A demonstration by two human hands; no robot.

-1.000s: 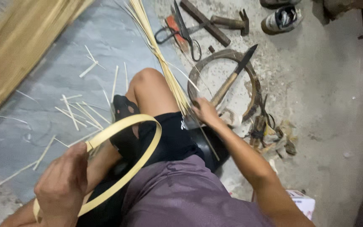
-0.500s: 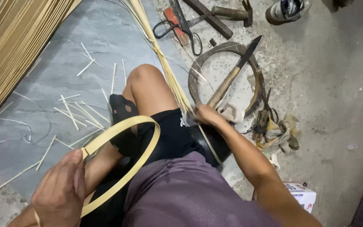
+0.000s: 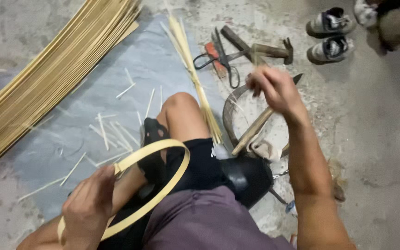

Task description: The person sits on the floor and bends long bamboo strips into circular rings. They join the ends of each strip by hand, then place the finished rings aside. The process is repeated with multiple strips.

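— Where is the bamboo hoop (image 3: 163,153)?
— Over the lap, left hand (image 3: 89,208) clamped on it.
— The right hand (image 3: 274,90)?
— Raised above the tools (blurred), fingers curled; grip unclear.

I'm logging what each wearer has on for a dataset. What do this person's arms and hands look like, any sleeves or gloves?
Both arms are bare to as far up as the view shows: no sleeves, gloves, watch or bands visible. The left hand and right hand are bare, and I see no rings on the fingers, though the picture is blurred.
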